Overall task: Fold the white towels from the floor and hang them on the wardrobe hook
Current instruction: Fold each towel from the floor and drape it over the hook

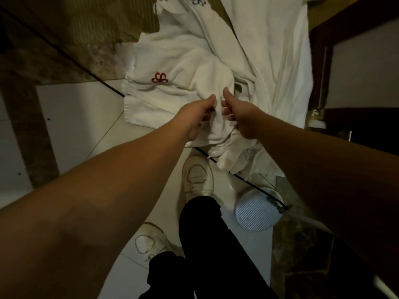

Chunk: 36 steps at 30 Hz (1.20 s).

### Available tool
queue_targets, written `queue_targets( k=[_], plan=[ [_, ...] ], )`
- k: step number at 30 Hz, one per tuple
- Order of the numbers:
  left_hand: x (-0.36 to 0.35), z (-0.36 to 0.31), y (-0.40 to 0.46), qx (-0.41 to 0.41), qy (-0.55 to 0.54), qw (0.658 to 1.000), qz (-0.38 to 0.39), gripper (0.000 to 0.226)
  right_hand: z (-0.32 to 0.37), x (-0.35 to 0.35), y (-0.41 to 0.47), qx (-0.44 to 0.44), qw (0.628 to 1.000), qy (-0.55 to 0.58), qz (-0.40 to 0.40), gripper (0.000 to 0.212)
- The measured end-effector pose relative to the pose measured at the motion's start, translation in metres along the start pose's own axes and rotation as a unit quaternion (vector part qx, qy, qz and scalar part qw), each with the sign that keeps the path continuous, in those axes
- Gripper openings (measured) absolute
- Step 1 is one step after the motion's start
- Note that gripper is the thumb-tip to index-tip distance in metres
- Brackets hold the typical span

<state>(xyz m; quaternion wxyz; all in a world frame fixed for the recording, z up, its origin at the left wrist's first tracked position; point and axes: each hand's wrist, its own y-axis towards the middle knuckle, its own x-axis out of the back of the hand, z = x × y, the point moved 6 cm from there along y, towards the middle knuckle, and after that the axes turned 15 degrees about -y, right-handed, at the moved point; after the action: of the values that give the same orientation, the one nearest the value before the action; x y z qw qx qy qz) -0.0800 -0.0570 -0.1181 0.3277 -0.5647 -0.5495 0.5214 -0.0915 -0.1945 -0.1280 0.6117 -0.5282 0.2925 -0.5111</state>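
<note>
1. Both hands are on the towel [216,78]. The left hand [197,116] and right hand [241,117] sit close together, thumbs up, each pinching a bunched fold of white cloth between thumb and curled fingers.
2. The towel is gripped at one gathered ridge right between the two hands. The rest spills away beyond the fingertips and droops below the palms toward the shoe [198,178].
3. First risk: they are holding a crumpled middle, not an edge or corner. Lifting from here would likely bring it up as a knot, with no clean line to fold along.
4. Second risk: a second towel [269,50] lies just beyond the right thumb, overlapping the heap. Whether any of it is caught in the pinch, I cannot tell. If it is, two would rise together.
5. Third risk: a dark cord [248,180] runs along the floor under the hanging cloth below the right hand. A low tail could drag across it and snag.
6. Fourth risk: the pinches look shallow, thumb tips only over the fold. Heavy terry could slide out if the hands part quickly.
7. The red logo [159,78] lies flat, off beyond the left fingers, well apart from the grip, so that panel is still slack on the floor [75,117].
</note>
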Motion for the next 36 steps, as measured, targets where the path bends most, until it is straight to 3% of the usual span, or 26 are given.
queue_targets(
  k=[7,10,12,14,18,23,30,36],
  plan=[
    [0.003,-0.004,-0.029,-0.039,-0.042,0.998,-0.006,0.041,0.008,0.017,-0.027,0.036,0.998,0.044,-0.034,0.082],
    [0.01,0.009,-0.061,-0.004,-0.098,0.995,-0.003,0.023,0.003,0.022,-0.045,0.047,0.994,0.089,-0.043,0.073],
    [0.017,0.011,-0.089,0.005,-0.118,0.993,0.013,0.017,0.01,0.013,-0.064,0.075,0.989,0.13,-0.004,0.057],
    [0.022,0.003,-0.118,-0.003,-0.149,0.988,0.038,0.023,0.024,0.001,-0.089,0.104,0.984,0.136,0.045,0.053],
    [0.022,-0.027,-0.182,-0.053,-0.171,0.979,0.096,0.028,0.044,-0.023,-0.149,0.119,0.981,0.108,0.108,0.064],
    [0.025,-0.046,-0.262,-0.026,-0.14,0.982,0.125,0.063,0.068,-0.029,-0.223,0.141,0.973,0.169,0.072,0.056],
    [0.048,-0.053,-0.371,-0.033,-0.175,0.978,0.11,0.079,0.089,-0.058,-0.34,0.169,0.956,0.226,0.083,0.077],
    [0.071,-0.048,-0.475,-0.048,-0.21,0.967,0.133,0.085,0.098,-0.098,-0.441,0.182,0.958,0.205,0.086,0.058]
  ],
)
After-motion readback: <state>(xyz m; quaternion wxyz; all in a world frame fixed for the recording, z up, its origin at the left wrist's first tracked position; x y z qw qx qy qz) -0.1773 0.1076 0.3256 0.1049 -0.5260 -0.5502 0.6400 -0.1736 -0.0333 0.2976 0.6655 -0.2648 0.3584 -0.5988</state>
